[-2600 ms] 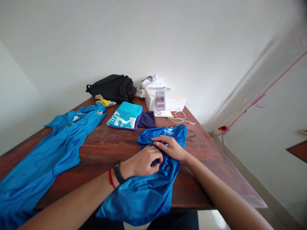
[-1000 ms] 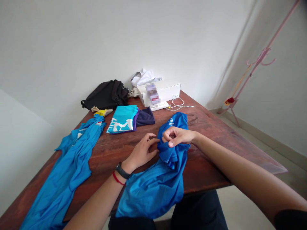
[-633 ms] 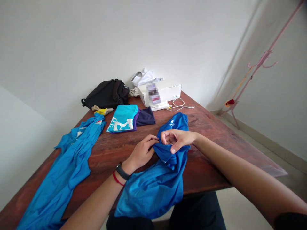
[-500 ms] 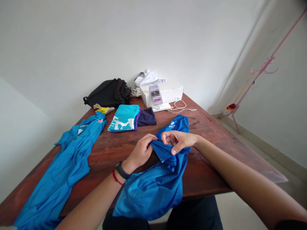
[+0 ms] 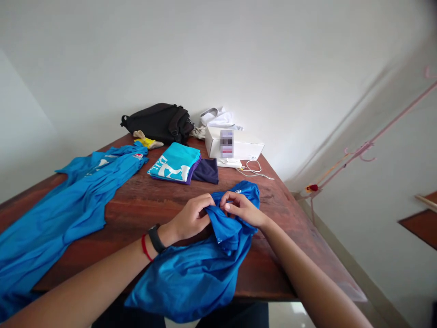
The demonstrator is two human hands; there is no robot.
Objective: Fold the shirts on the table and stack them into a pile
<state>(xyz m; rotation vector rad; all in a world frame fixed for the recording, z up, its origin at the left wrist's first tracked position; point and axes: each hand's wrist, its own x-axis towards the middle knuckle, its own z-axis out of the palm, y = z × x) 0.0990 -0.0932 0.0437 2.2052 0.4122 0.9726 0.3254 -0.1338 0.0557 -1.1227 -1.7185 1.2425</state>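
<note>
A blue garment [image 5: 191, 273] lies bunched at the table's front edge, its lower part hanging over. My left hand [image 5: 193, 216], with a black band and a red string on the wrist, is closed on a fold of it. Just to the right, my right hand [image 5: 241, 207] has its fingers curled and thumb close to the index finger, at the same bunched cloth. Whether it pinches the fabric is hard to make out. Small white print shows on the garment beyond my hands.
Another blue shirt [image 5: 75, 205] stretches along the table's left side. Folded turquoise cloth [image 5: 175, 164] rests beside dark cloth [image 5: 206, 171]. Behind are a black bag [image 5: 157, 123], a white box [image 5: 247, 145] and a white cable [image 5: 254, 172]. A pink stand [image 5: 385, 132] is at the right.
The view has tilted and shifted. My right hand's thumb and fingers have come closer together at the cloth, while my left hand keeps its hold.
</note>
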